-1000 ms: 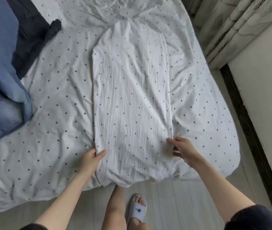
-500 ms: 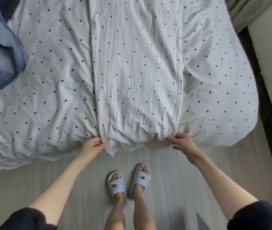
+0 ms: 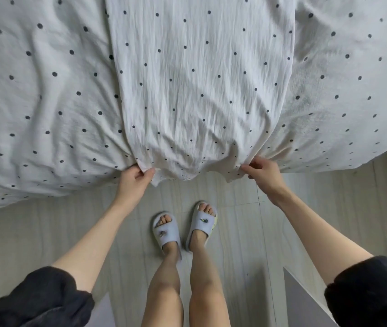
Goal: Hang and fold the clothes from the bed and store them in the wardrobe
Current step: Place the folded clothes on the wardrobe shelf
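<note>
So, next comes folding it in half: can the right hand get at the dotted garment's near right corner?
Yes, seemingly: the right hand already pinches the dotted garment at that corner, nothing blocking it.

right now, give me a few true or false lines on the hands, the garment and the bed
1. The left hand pinches the garment at its near left corner. True.
2. The right hand lies flat and open on the floor. False: its grip is on the garment's near right corner.
3. The garment is plain blue. False: it is white with dark dots.
4. The garment's near edge hangs over the bed edge. True.
5. The person is barefoot. False: they wear slippers.
</note>
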Demonstrator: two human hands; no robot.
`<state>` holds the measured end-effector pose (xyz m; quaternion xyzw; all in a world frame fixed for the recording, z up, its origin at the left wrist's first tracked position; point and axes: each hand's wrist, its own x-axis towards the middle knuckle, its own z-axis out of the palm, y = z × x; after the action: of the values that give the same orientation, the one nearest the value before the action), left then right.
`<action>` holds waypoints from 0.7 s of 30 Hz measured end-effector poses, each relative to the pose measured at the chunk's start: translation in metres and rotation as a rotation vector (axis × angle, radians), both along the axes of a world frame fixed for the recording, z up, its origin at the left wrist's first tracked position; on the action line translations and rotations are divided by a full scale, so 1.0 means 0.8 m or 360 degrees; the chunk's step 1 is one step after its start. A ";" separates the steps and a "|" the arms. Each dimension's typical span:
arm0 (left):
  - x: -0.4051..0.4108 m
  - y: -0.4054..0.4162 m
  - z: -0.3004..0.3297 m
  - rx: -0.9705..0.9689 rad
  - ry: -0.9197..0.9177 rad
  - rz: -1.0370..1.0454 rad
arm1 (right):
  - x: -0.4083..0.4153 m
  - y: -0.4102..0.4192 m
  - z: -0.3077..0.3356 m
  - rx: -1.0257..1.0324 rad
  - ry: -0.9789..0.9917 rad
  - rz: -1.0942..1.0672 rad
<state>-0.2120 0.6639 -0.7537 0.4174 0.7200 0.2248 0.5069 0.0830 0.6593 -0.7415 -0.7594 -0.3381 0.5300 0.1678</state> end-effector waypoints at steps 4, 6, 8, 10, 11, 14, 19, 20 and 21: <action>-0.008 -0.020 0.004 -0.0140 -0.0039 -0.0017 | 0.003 -0.023 0.005 -0.0047 0.0014 -0.0084; -0.016 -0.031 0.010 -0.0211 -0.0031 -0.0039 | 0.002 -0.034 0.011 -0.0108 0.0035 -0.0095; -0.021 -0.045 0.025 -0.0299 -0.0019 -0.0061 | 0.001 -0.053 0.025 -0.0211 0.0097 -0.0122; -0.023 -0.059 0.042 -0.0377 -0.0061 -0.0040 | -0.001 -0.073 0.040 -0.0259 0.0132 -0.0172; -0.023 -0.062 0.042 -0.0415 -0.0080 -0.0023 | -0.003 -0.077 0.041 -0.0251 0.0145 -0.0199; -0.025 -0.077 0.061 -0.0606 -0.0128 -0.0045 | -0.012 -0.097 0.063 -0.0230 0.0124 -0.0235; -0.034 -0.103 0.100 -0.0778 -0.0286 0.0066 | -0.026 -0.126 0.099 -0.0335 0.0108 -0.0217; -0.036 -0.105 0.109 -0.0803 -0.0311 0.0082 | -0.026 -0.129 0.109 -0.0356 0.0137 -0.0277; -0.039 -0.106 0.114 -0.0842 -0.0345 0.0100 | -0.025 -0.131 0.114 -0.0378 0.0171 -0.0356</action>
<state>-0.2429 0.5789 -0.6623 0.2218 0.7078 0.0880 0.6649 0.0628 0.5543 -0.6499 -0.7773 -0.1769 0.5840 0.1528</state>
